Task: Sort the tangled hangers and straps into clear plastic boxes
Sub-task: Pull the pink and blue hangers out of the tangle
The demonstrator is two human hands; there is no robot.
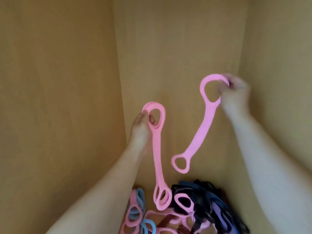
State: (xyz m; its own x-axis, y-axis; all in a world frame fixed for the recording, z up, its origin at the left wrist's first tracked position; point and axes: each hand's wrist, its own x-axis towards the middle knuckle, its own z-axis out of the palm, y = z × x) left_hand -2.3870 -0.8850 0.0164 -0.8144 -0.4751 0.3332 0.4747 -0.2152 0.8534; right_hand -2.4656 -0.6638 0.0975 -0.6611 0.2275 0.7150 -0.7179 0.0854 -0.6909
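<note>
Straps in pink hang from both hands above the tangled pile [202, 203] of pink, blue, black and purple loops. The left hand [141, 127] pinches the top loop of a doubled pink pair [157, 149], whose lower loops reach the pile; whether they touch it is unclear. The right hand [234, 92], blurred, grips the top loop of a single pink strap [200, 130], held higher, clear of the pile.

Curved single pink strap [201, 127] dangling, ring each end; doubled pink straps [157, 154] hanging vertical; tangled pile [199, 210] below.
</note>
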